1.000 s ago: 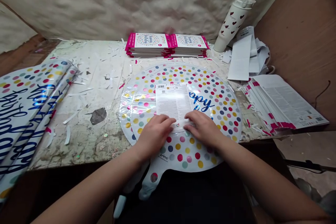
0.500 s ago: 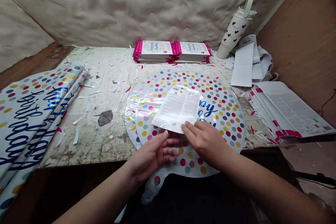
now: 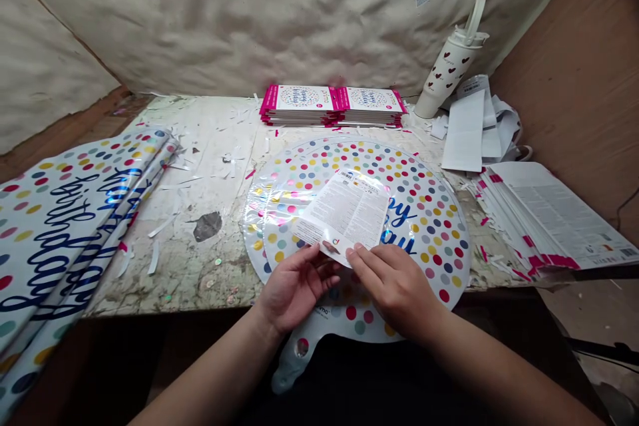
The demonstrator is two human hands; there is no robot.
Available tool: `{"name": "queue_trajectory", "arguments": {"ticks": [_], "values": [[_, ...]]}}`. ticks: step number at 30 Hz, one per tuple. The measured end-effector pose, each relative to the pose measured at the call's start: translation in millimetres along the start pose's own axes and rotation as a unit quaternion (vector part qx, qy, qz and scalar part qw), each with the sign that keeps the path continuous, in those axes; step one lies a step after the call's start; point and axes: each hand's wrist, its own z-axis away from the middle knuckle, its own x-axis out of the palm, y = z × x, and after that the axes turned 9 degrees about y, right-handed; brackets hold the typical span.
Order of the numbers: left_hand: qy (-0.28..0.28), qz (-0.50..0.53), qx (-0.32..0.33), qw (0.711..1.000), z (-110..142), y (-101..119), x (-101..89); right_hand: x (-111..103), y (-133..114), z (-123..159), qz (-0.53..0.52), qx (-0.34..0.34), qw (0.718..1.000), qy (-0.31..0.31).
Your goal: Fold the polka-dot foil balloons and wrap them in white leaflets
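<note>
A white printed card (image 3: 344,210) with small text and a barcode lies tilted over a stack of round foil balloons (image 3: 434,233), flat and dotted in several colours. My right hand (image 3: 399,286) pinches the card's near edge with its fingertips. At the card's near left corner is my left hand (image 3: 299,286), palm turned up. Its thumb meets the edge, and its curled fingers go partly beneath the card. A small skin-coloured spot shows near that edge. Toward me, below the left hand, hangs the balloon's tail (image 3: 292,366).
More dotted balloons (image 3: 54,213) lie folded at left. Two stacks of pink-edged packs (image 3: 329,106) stand at the back. A heart-patterned tumbler (image 3: 449,73), loose white papers (image 3: 464,136) and a fanned pile of printed cards (image 3: 559,213) are at right. Paper scraps litter the worn table (image 3: 200,146).
My left hand has come up to the card's near corner, its fingers now more curled. The right hand keeps its pinch. The whole view has shifted slightly.
</note>
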Motion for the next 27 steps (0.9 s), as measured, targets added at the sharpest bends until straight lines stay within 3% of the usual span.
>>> {"name": "queue_trajectory", "arguments": {"ticks": [3, 5, 7, 10, 13, 15, 17, 19, 20, 21, 23, 25, 27], "values": [[0.033, -0.125, 0.129, 0.983, 1.7, -0.2, -3.1, -0.9, 3.4, -4.5, -0.124, 0.089, 0.988, -0.030], [0.055, -0.214, 0.197, 0.955, 3.7, -0.3, -3.0, 2.3, 3.8, -10.7, -0.219, 0.177, 0.959, -0.031], [0.049, -0.262, 0.212, 0.940, 5.5, -1.0, -1.1, 8.4, 1.6, -18.8, -0.272, 0.232, 0.934, -0.012], [0.035, -0.275, 0.223, 0.934, 5.7, -2.8, 3.1, 14.9, -2.7, -30.8, -0.316, 0.259, 0.913, 0.015], [0.043, -0.270, 0.234, 0.933, 3.4, -2.6, 6.3, 5.0, 3.3, -33.3, -0.382, 0.313, 0.870, 0.015], [0.045, -0.260, 0.227, 0.938, 2.1, -0.1, 7.1, -12.9, 17.0, -22.6, -0.429, 0.334, 0.837, -0.063], [0.044, -0.255, 0.219, 0.941, 2.1, 3.9, 7.1, -35.4, 35.7, -0.8, -0.451, 0.316, 0.804, -0.223], [0.043, -0.269, 0.222, 0.936, 3.7, 8.6, 7.6, -56.3, 53.4, 25.4, -0.389, 0.315, 0.781, -0.372], [0.044, -0.283, 0.229, 0.930, 5.0, 10.7, 8.8, -64.2, 59.8, 36.4, -0.326, 0.336, 0.789, -0.399], [0.043, -0.296, 0.238, 0.924, 6.5, 12.4, 11.0, -69.6, 63.6, 43.9, -0.262, 0.363, 0.806, -0.387], [0.029, -0.319, 0.254, 0.912, 9.7, 14.0, 19.4, -72.2, 62.4, 45.1, -0.189, 0.392, 0.856, -0.279], [-0.009, -0.334, 0.261, 0.906, 12.2, 12.9, 31.7, -64.5, 51.4, 29.1, -0.219, 0.363, 0.893, -0.149], [-0.051, -0.339, 0.254, 0.904, 13.1, 10.1, 43.8, -50.5, 36.6, 5.8, -0.289, 0.301, 0.906, -0.075]]}}
